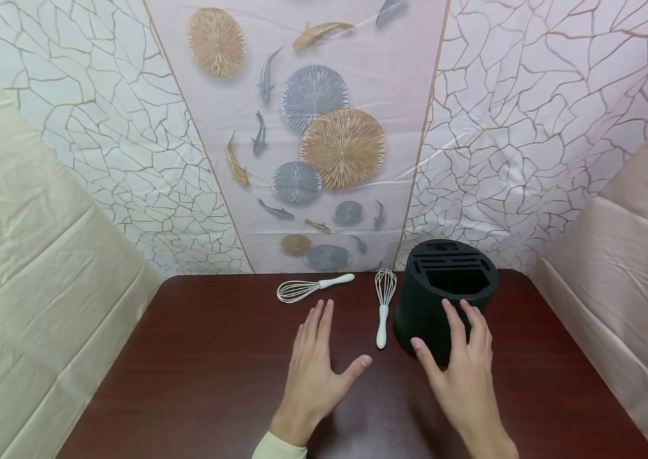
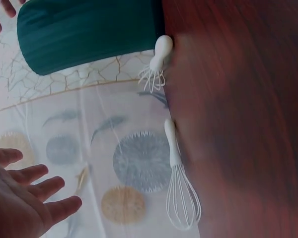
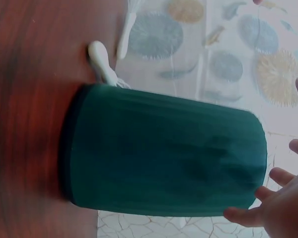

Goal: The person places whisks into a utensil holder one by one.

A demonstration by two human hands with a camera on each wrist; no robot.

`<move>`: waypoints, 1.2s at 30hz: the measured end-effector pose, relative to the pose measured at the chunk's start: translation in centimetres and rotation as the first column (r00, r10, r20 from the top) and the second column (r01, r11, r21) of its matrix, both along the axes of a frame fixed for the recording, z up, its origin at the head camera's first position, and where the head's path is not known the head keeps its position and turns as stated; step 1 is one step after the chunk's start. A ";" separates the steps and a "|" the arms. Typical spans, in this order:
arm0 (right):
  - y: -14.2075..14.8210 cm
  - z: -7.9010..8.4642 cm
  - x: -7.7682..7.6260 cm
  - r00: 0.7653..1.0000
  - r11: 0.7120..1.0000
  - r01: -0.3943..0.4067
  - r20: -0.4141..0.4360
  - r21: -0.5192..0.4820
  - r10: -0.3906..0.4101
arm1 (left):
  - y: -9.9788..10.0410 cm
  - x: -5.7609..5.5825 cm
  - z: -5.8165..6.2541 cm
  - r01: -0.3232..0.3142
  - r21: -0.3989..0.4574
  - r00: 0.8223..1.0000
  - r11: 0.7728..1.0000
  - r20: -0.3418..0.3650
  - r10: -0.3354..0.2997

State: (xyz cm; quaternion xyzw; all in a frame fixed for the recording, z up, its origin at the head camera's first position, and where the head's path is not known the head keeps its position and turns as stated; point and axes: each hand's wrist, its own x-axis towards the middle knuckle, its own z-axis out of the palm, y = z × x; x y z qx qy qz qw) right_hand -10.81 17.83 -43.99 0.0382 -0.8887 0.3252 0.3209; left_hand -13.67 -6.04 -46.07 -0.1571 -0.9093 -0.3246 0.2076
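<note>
Two white-handled whisks are on the dark red table. One whisk (image 1: 315, 287) lies sideways near the back edge, its wires to the left. The other whisk (image 1: 382, 309) points away from me, wires toward the wall. Right beside it stands a dark green knife block (image 1: 435, 319) with slots and a wider opening in its top. My left hand (image 1: 315, 376) hovers over the table, fingers spread, in front of the sideways whisk and holding nothing. My right hand (image 1: 464, 376) is in front of the block with fingers spread, overlapping its front in the head view, and also holds nothing.
A patterned cloth wall (image 1: 324, 38) rises right behind the table's back edge. Beige cloth (image 1: 43, 255) slopes along the left side, and similar cloth (image 1: 617, 255) along the right. The bare table top (image 1: 198, 370) extends left of my left hand.
</note>
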 end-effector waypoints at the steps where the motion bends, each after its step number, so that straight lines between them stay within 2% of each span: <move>1: 0.1 0.1 -0.1 1.000 1.000 0.000 -0.004 -0.017 -0.001 | 0.1 -0.1 0.0 0.013 0.010 1.000 1.000 0.001 -0.013; 6: 0.9 0.8 -0.8 1.000 0.996 0.019 -0.008 -0.084 -0.020 | 0.8 -0.9 -0.1 0.053 0.086 0.998 0.995 0.027 -0.056; 11: 2.0 1.3 -1.8 0.999 0.992 0.037 -0.004 -0.125 -0.037 | 1.1 -1.5 -0.2 0.060 0.181 0.990 0.982 0.111 -0.081; 15: 2.7 1.4 -2.8 1.000 0.992 0.022 0.015 -0.126 -0.020 | 1.4 -2.0 -0.1 0.048 0.238 0.979 0.970 0.180 -0.092; 18: 3.1 1.5 -3.6 1.000 0.992 0.017 0.017 -0.127 -0.015 | 1.8 -2.5 -0.1 0.049 0.283 0.973 0.958 0.203 -0.110; 22: 4.0 1.6 -4.7 0.999 0.989 0.027 0.021 -0.147 -0.024 | 2.6 -3.1 -0.2 0.069 0.356 0.968 0.932 0.201 -0.148; 29: 6.3 1.9 -6.4 0.998 0.972 -0.027 0.049 -0.232 0.039 | 4.8 -4.3 -0.4 0.096 0.449 0.949 0.888 0.227 -0.218; 32: 7.1 1.8 -7.0 0.994 0.969 -0.044 0.084 -0.241 0.066 | 5.8 -4.8 -0.3 0.101 0.454 0.939 0.885 0.251 -0.236; 36: 8.0 1.6 -7.7 0.983 0.964 -0.084 0.140 -0.252 0.122 | 6.9 -5.5 0.0 0.111 0.439 0.929 0.892 0.272 -0.249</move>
